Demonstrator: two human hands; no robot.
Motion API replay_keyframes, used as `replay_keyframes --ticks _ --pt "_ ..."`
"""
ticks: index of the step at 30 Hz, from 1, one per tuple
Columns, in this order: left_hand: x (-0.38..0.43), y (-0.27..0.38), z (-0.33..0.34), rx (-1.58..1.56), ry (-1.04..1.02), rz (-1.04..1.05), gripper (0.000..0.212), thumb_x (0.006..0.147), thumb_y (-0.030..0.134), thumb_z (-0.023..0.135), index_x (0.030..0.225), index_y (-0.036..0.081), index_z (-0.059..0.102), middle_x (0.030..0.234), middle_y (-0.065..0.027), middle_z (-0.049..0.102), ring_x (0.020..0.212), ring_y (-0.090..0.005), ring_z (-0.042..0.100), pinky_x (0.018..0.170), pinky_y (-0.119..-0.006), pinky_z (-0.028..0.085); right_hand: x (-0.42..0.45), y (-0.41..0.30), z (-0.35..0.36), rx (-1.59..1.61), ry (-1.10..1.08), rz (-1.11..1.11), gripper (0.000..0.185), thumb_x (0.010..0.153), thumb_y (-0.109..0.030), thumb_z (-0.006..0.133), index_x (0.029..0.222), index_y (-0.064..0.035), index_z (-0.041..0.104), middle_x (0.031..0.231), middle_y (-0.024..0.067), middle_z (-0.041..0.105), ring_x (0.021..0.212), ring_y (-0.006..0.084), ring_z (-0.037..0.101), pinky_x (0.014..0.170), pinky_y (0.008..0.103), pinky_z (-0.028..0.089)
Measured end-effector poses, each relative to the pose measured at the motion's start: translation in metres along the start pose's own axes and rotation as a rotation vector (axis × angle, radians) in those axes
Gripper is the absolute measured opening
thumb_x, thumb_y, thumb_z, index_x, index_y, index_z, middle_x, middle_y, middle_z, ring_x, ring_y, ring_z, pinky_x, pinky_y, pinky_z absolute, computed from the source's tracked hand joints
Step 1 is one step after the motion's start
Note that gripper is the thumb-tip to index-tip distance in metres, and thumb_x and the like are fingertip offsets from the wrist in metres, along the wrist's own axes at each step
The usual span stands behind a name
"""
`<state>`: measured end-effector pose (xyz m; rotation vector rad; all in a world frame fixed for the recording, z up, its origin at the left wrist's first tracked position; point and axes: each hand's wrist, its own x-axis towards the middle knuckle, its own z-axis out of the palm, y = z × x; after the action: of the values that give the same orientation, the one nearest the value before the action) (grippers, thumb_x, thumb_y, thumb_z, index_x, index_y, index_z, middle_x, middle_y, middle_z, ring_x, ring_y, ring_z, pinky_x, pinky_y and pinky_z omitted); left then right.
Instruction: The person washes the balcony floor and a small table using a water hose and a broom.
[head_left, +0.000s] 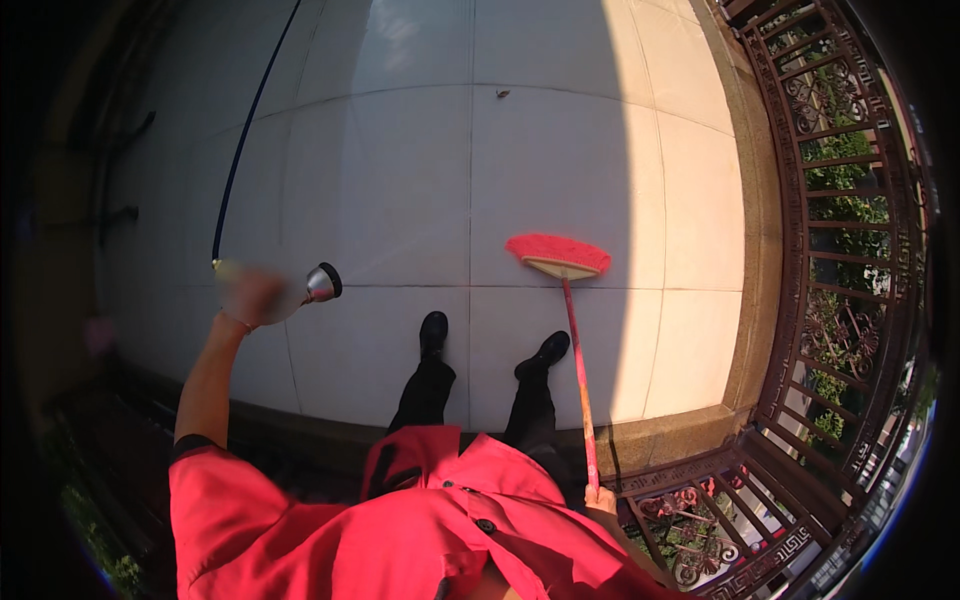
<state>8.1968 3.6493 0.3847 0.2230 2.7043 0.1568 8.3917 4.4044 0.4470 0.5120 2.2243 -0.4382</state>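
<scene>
My left hand (259, 295), partly blurred, grips a hose spray nozzle (322, 283) whose metal head has a black rim and points to the right. A faint jet of water runs from it over the tiled floor (390, 187). From a brass-coloured fitting behind the hand, a dark blue hose (244, 142) runs up the picture. At the lower right, my right hand (601, 499) is closed round the end of a worn red handle (580, 375). That handle leads to a push broom with red bristles (559, 251) and a cream-coloured head, lying against the floor.
A dark metal railing (787, 300) with scrollwork runs along the right and round the near corner, behind a tan stone border (757, 217). Green plants (840, 157) show through it. A small dry leaf (502, 94) lies ahead. Dark fixtures (124, 215) stick out at the left.
</scene>
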Motion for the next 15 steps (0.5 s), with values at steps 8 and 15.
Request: replay_keyframes --ticks 8,15 --pt "0.004 -0.050 0.016 -0.002 0.075 0.014 0.025 0.062 0.011 0.074 0.080 0.011 0.056 0.074 -0.0098 0.056 0.072 -0.0300 0.057 0.067 -0.041 0.044 0.281 -0.297 -0.046 0.607 -0.054 0.108 0.034 0.101 -0.038 0.039 0.085 -0.0078 0.044 0.054 -0.0033 0.035 0.039 0.0082 0.032 0.033 0.0257 0.030" --pt "-0.014 -0.162 0.031 -0.025 0.126 -0.177 0.019 0.064 0.012 0.073 0.076 0.011 0.058 0.069 -0.0106 0.057 0.068 -0.0317 0.058 0.064 -0.043 0.044 0.152 -0.266 0.016 0.145 0.113 0.019 0.033 0.098 -0.025 0.046 0.087 0.0050 0.052 0.055 0.0178 0.053 0.041 0.0304 0.057 0.037 0.0418 0.045"
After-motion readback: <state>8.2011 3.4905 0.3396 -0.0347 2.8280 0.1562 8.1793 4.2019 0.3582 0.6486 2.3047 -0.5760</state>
